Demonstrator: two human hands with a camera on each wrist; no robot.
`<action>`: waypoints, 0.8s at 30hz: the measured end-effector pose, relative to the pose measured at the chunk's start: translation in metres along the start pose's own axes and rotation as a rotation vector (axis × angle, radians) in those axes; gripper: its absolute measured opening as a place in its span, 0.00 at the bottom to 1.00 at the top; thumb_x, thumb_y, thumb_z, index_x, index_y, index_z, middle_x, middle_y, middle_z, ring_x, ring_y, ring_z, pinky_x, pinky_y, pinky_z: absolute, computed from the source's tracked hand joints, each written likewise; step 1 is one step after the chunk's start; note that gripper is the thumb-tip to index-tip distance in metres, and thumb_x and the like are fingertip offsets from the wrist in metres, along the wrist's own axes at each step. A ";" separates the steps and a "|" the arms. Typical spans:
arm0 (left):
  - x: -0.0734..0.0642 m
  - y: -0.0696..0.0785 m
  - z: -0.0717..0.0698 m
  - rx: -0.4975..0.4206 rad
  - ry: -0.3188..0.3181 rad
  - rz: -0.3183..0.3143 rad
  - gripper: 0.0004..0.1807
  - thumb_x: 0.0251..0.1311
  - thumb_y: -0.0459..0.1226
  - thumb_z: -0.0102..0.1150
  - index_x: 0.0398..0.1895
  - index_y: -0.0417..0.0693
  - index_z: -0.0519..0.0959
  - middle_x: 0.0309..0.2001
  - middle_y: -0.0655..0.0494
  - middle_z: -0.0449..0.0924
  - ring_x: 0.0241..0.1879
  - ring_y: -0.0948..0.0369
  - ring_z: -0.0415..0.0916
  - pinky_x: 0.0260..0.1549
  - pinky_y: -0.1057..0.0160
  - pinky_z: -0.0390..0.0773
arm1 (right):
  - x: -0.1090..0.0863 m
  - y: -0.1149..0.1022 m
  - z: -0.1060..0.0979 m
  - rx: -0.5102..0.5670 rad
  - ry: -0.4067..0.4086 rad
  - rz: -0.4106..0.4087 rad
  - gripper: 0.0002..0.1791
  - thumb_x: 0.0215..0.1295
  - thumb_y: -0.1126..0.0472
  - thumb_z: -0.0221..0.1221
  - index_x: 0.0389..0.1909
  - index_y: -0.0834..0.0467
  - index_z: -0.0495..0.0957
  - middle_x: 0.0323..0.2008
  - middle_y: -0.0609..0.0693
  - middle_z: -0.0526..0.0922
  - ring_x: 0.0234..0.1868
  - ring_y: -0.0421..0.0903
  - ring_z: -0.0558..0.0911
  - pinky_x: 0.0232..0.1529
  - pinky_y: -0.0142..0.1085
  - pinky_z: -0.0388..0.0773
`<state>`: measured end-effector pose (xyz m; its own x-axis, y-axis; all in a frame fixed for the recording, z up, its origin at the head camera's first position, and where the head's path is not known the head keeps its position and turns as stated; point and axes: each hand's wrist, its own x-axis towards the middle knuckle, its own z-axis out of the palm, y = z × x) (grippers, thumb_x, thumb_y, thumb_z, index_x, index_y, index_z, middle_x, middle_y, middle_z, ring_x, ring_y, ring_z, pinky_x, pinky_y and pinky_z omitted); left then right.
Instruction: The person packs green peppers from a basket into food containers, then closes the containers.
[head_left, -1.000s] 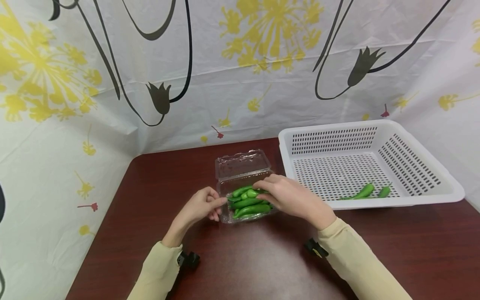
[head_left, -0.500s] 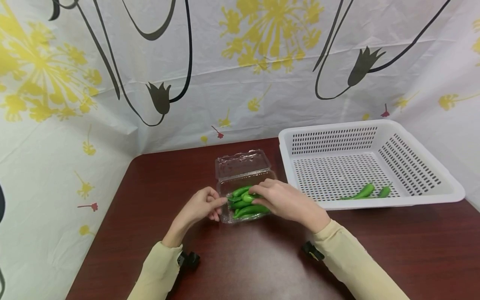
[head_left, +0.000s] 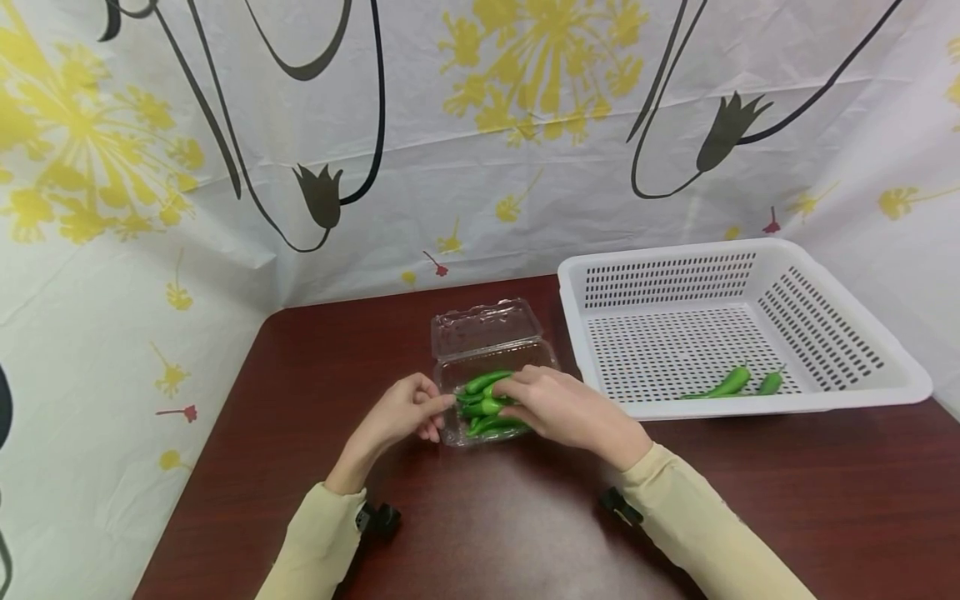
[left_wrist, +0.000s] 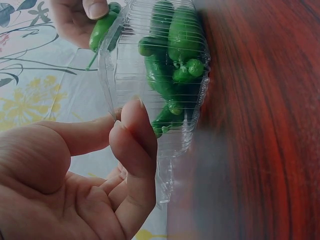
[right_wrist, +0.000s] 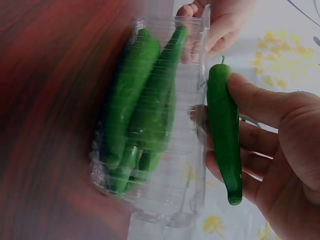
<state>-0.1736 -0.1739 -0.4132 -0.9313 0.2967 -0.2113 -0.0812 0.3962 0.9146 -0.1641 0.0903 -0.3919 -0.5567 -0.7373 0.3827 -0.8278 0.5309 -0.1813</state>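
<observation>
Here on the grainy dark-red worktop [head_left: 480, 517], the left hand [head_left: 405, 411] pinches the rim of a ribbed, clear plastic box [right_wrist: 172, 185], while the right hand's [head_left: 566, 412] fingers clasp a smooth, long green pepper [right_wrist: 224, 130] just above the heaped peppers [right_wrist: 152, 107] inside! Farther right, a white slotted basket [head_left: 675, 342] cradles two more.

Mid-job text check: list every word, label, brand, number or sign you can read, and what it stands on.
No text can be read in any view.
Clear plastic hinged container, long green pepper, white perforated plastic basket: no lettering shows.
White flower-printed backdrop sheet: pictures only.
Left black wrist-worn device: any marking is too small to read.
</observation>
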 end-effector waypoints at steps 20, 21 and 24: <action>0.002 -0.002 0.000 0.015 0.002 -0.004 0.12 0.70 0.36 0.61 0.40 0.35 0.70 0.22 0.48 0.80 0.16 0.61 0.77 0.21 0.62 0.80 | 0.001 0.001 0.014 0.005 -0.008 -0.034 0.11 0.65 0.56 0.69 0.44 0.56 0.82 0.39 0.48 0.84 0.43 0.46 0.84 0.49 0.41 0.81; 0.002 -0.002 0.000 0.016 0.002 -0.004 0.12 0.70 0.36 0.61 0.40 0.35 0.70 0.22 0.48 0.80 0.16 0.61 0.77 0.21 0.62 0.80 | 0.001 0.001 0.015 0.002 -0.008 -0.034 0.11 0.65 0.56 0.69 0.43 0.56 0.82 0.39 0.48 0.84 0.43 0.46 0.83 0.49 0.40 0.81; 0.002 -0.002 0.000 0.018 0.000 -0.003 0.12 0.71 0.36 0.61 0.39 0.35 0.70 0.22 0.48 0.80 0.16 0.61 0.77 0.21 0.62 0.80 | 0.001 0.001 0.016 -0.011 -0.009 -0.038 0.11 0.65 0.56 0.69 0.43 0.56 0.82 0.37 0.48 0.83 0.41 0.45 0.83 0.48 0.40 0.81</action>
<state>-0.1752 -0.1741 -0.4150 -0.9311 0.2952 -0.2140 -0.0778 0.4125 0.9076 -0.1660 0.0834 -0.4067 -0.5254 -0.7606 0.3813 -0.8476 0.5071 -0.1564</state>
